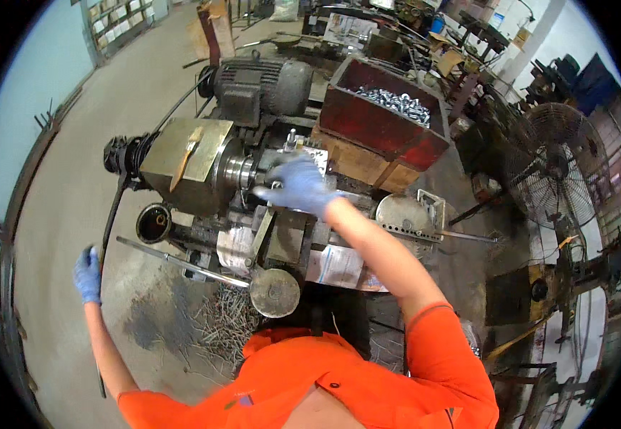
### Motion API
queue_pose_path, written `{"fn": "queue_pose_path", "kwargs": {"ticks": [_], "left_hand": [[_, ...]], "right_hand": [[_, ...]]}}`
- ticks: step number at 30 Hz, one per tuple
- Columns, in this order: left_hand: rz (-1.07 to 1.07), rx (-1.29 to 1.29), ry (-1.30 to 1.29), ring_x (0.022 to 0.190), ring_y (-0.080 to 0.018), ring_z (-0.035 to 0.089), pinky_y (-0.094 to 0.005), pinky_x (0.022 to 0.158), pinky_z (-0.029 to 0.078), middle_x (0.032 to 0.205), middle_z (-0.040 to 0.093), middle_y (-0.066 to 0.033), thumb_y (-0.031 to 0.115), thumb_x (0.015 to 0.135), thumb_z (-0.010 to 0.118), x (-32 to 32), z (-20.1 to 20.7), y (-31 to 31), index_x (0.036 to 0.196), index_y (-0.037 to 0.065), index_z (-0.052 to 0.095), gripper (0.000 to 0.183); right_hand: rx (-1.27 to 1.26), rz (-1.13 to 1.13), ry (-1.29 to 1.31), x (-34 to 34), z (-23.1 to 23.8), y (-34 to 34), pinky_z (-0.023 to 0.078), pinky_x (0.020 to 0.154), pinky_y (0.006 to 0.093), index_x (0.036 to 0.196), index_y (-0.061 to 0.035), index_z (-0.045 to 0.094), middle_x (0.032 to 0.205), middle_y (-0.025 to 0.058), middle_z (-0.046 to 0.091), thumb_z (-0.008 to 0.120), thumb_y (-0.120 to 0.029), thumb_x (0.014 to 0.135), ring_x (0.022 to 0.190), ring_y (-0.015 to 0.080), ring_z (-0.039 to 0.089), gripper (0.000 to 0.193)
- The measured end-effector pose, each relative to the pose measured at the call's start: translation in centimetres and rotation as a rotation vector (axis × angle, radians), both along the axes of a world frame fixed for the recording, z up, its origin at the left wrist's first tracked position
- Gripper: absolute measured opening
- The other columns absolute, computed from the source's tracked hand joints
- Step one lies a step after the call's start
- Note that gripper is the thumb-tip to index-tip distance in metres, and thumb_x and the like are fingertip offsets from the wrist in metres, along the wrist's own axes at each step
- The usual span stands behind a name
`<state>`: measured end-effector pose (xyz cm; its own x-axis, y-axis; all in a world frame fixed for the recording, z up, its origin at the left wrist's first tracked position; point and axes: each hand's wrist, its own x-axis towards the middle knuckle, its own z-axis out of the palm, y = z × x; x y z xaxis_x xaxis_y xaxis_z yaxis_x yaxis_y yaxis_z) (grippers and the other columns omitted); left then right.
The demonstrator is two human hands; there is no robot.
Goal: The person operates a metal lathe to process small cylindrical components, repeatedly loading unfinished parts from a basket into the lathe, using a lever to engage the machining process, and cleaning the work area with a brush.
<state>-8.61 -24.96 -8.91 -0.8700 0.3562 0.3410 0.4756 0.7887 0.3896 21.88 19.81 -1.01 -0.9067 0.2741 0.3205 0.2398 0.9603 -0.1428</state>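
My left hand (87, 275), in a blue glove, is held out at the far left beside a long black rod (112, 222). Its fingers point upward and look loosely apart; no held thing shows in it. My right hand (300, 187), also blue-gloved and blurred, is over the middle of a small lathe, just right of its shiny spindle nose (240, 172). The thumb sticks out apart from the fingers, and I see nothing between them. Behind this hand stands a tool post (292, 139). The hand hides part of the carriage.
A brush (186, 159) lies on the headstock (160, 179). Behind are a motor (264, 86) and a red bin (382, 118) of shiny metal parts. A long metal bar (182, 262) juts leftward above metal shavings (221, 322). A large fan (557, 164) stands at right.
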Motion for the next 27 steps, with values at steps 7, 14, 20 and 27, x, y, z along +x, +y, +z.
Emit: {"fn": "queue_pose_path", "kwargs": {"ticks": [7, 14, 20, 27], "left_hand": [[0.365, -0.231, -0.155, 0.083, -0.0367, 0.060, -0.0461, 0.071, 0.045, 0.091, 0.063, -0.0195, 0.057, 0.086, 0.041, 5.3, -4.2, -2.9, 0.091, 0.006, 0.062, 0.055], [0.403, -0.266, -0.206, 0.078, -0.0378, 0.060, -0.0470, 0.068, 0.045, 0.084, 0.063, -0.0187, 0.048, 0.080, 0.055, 12.5, -2.0, 1.8, 0.088, 0.007, 0.061, 0.042], [0.263, -0.224, -0.095, 0.081, -0.0362, 0.061, -0.0455, 0.072, 0.046, 0.089, 0.063, -0.0181, 0.046, 0.080, 0.056, 10.4, -3.5, 1.7, 0.104, 0.008, 0.059, 0.045], [0.026, -0.057, 0.066, 0.091, -0.0282, 0.061, -0.0397, 0.079, 0.047, 0.108, 0.061, -0.0143, 0.039, 0.084, 0.057, 11.3, 2.8, 7.7, 0.125, 0.009, 0.050, 0.051]], "right_hand": [[-0.100, -0.009, -0.410, -6.3, -0.4, -1.1, 0.046, 0.083, 0.0427, 0.091, -0.0060, 0.068, 0.091, 0.0163, 0.066, 0.059, -0.058, 0.069, 0.088, 0.0324, 0.062, 0.057], [-0.195, -0.023, -0.366, -6.0, -0.2, -1.6, 0.047, 0.081, 0.0413, 0.086, -0.0044, 0.068, 0.087, 0.0171, 0.066, 0.060, -0.055, 0.069, 0.086, 0.0322, 0.062, 0.054], [-0.084, -0.035, -0.319, -6.2, -0.9, -1.3, 0.045, 0.081, 0.0422, 0.084, -0.0027, 0.067, 0.080, 0.0177, 0.065, 0.055, -0.057, 0.072, 0.081, 0.0321, 0.063, 0.057], [0.092, -0.120, 0.117, 3.2, 6.4, 4.5, 0.049, 0.071, 0.0370, 0.072, -0.0091, 0.070, 0.066, 0.0127, 0.064, 0.054, -0.055, 0.077, 0.072, 0.0284, 0.063, 0.049]]}}
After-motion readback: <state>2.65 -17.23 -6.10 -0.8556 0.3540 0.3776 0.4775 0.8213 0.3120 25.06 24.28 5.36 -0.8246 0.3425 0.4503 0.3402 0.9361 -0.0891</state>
